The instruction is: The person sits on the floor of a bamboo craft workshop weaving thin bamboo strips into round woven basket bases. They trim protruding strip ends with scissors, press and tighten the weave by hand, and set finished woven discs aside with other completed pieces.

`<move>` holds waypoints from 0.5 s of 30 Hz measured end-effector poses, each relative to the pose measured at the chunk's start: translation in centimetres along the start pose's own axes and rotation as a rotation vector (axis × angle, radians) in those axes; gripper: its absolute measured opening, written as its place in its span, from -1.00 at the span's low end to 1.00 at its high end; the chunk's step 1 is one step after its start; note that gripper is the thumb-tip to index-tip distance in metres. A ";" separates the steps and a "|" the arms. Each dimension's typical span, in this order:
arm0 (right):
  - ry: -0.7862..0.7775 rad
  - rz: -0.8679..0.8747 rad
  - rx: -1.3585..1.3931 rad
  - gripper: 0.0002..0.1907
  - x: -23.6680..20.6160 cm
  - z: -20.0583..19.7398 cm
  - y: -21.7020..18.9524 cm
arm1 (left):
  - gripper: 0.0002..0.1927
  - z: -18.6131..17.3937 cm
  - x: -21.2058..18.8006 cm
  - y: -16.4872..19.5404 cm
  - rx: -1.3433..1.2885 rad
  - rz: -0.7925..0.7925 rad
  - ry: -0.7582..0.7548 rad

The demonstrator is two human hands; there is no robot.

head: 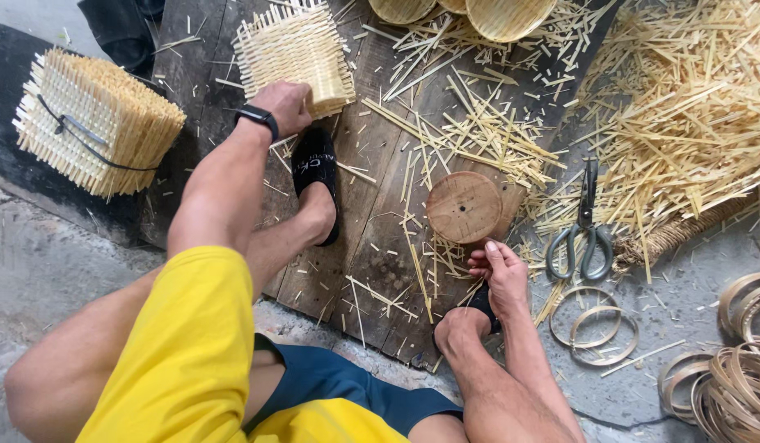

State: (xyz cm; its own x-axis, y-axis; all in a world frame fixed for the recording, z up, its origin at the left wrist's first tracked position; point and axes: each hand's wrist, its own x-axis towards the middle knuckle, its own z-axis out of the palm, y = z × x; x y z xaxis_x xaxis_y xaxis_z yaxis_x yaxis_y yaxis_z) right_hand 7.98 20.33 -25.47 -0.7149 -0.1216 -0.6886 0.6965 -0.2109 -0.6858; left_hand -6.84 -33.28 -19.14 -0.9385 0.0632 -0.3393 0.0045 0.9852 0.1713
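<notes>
Left hand on woven mat; right hand just below wooden disc.

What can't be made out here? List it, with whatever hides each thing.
Head view only:
- Left hand: palm and fingertips hidden behind its own back, pressed on the woven mat; grip unclear.
- Right hand: whether its fingertips pinch a strip is too small to tell.
- Round baskets: cut off by the top edge.
- Bamboo rings: cut off by the right edge.
- Right foot's sandal: mostly hidden by the right hand.
</notes>
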 end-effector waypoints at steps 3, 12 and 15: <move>-0.009 -0.062 -0.021 -0.71 -0.1 -0.1 -0.6 | -0.89 -0.9 -0.3 -0.5 0.123 -0.049 0.270; 0.003 -0.226 0.095 -0.66 -1.2 -0.8 -3.6 | -0.82 -7.9 0.5 8.2 -0.013 0.490 0.777; -0.139 -0.210 0.387 -0.64 -1.3 -0.9 -4.7 | -0.79 -2.4 -3.5 20.9 0.171 0.819 0.590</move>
State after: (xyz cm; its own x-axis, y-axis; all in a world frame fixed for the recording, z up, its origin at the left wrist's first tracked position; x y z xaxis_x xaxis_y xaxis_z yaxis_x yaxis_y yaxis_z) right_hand 5.64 22.33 -21.54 -0.8580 -0.1610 -0.4878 0.4801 -0.5887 -0.6503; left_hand -4.32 -13.27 -12.12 -0.6453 0.6841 0.3400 0.7265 0.6872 -0.0039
